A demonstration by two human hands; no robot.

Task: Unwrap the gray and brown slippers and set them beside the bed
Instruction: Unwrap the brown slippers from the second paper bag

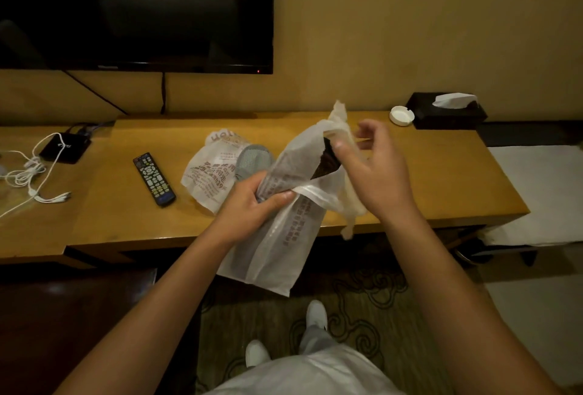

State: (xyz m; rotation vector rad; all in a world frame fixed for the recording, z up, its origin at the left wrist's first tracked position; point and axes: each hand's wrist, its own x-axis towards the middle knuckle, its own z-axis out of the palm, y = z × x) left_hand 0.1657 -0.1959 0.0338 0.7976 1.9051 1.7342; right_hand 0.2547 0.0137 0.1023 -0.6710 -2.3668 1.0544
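The left hand (252, 202) is closed round the middle of a white wrapper (277, 237), thumb on top, holding it above the desk (410, 186) edge. The right hand (375, 170) is half open, its thumb and fingers pinching the wrapper's torn upper end. The brown slippers (326, 162) show through that opening, just left of the right thumb. The gray slippers (252, 161) lie on the desk beyond the left hand, beside a second wrapper (208, 177).
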